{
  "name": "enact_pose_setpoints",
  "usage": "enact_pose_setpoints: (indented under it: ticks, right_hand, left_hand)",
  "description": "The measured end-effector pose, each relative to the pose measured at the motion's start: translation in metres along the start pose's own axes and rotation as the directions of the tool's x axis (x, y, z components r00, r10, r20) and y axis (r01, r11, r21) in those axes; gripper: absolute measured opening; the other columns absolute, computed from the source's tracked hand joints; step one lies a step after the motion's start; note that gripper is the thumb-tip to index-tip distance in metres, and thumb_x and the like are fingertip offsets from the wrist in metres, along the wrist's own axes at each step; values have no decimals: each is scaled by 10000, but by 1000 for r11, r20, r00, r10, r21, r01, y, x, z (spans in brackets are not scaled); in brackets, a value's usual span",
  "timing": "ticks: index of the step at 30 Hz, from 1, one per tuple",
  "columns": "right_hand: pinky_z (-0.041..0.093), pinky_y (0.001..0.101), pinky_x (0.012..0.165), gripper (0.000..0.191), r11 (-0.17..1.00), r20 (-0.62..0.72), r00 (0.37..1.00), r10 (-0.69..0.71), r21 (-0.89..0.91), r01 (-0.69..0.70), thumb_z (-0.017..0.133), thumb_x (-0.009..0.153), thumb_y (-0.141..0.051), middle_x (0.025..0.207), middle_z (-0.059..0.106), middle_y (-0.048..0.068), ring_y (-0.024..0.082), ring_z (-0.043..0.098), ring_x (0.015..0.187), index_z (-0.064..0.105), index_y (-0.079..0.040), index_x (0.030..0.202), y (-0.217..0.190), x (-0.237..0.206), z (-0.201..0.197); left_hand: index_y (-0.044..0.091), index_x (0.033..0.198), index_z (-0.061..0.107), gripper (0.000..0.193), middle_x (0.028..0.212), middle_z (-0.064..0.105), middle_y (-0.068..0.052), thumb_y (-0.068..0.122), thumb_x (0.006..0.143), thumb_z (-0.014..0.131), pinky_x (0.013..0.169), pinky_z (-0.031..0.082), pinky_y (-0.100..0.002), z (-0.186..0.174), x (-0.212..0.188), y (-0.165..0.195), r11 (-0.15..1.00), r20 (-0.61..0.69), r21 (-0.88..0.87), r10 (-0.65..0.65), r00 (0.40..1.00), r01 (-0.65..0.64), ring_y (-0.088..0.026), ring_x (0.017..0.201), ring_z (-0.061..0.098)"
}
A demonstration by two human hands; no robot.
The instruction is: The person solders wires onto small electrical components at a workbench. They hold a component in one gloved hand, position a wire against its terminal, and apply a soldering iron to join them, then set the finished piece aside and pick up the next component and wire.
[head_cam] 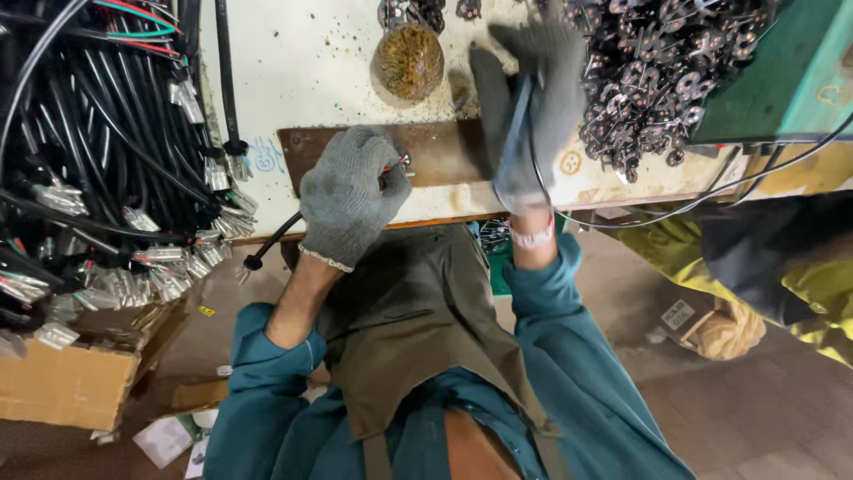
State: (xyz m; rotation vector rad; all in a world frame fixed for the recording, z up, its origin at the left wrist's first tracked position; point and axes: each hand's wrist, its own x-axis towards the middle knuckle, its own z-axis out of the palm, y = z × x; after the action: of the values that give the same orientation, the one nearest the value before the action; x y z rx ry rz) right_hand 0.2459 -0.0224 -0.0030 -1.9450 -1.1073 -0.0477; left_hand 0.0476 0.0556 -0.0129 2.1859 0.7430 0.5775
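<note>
Gloved hands working a cable end at the surface edge

Left hand (348,200), gray knit glove, grip clamped on a black cable (271,244) near its end; red and dark wire tips (402,164) poke out over a rusty brown plate (435,151), likely to steady them. Right hand (531,107) closed around a dark blue tool (515,133), held upright just beside the wires. White surface (302,71) carries a heap of small metal parts (662,71) within reach. Bundled cables with plugs (115,204) hang left.
</note>
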Motion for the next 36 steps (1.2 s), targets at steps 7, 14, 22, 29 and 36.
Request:
enact_pose_setpoints:
  ticks: [7, 14, 22, 29, 36]
  right_hand:
    - [580, 362, 708, 306, 969, 114, 989, 96, -236, -67, 867, 964, -176, 964, 736, 57, 285, 757, 808, 599, -146, 1108, -20, -11, -16]
    - [608, 383, 890, 327, 997, 318, 946, 62, -56, -47, 852, 959, -88, 1117, 742, 100, 300, 757, 1017, 582, -103, 1143, -41, -55, -58]
    - [583, 401, 807, 326, 996, 506, 862, 37, -87, 8, 753, 877, -2, 1051, 727, 114, 316, 725, 949, 633, -89, 1168, -41, -55, -57]
    - [583, 502, 863, 318, 952, 544, 839, -27, -242, 188, 709, 817, -102, 1217, 681, 235, 447, 717, 1025, 608, -106, 1118, -52, -72, -49]
    - [555, 331, 853, 263, 948, -61, 986, 153, 292, -129, 688, 1019, -179, 1143, 646, 85, 202, 666, 948, 580, -81, 1237, -3, -108, -49]
  left_hand:
    - [118, 885, 595, 182, 950, 614, -70, 58, 827, 756, 725, 535, -423, 0, 3, 3, 999, -18, 39, 1, 1000, 0, -284, 896, 643]
    - [118, 898, 603, 201, 999, 644, -72, 74, 790, 767, 713, 533, -425, 0, 0, 2, 999, 0, 53, -3, 1000, 3, -291, 887, 644]
    - [106, 893, 603, 196, 962, 634, -83, 62, 794, 767, 696, 521, -435, -2, 2, 4, 997, 5, 78, -5, 1000, 5, -306, 881, 644]
    - [119, 882, 589, 195, 962, 627, -66, 62, 822, 766, 705, 531, -427, 1, 1, 1, 998, -11, 52, 19, 1000, -19, -289, 875, 645]
    - [130, 898, 605, 190, 991, 632, -66, 89, 801, 762, 664, 526, -426, 7, -2, 3, 993, 8, 117, 8, 1000, -9, -286, 881, 643]
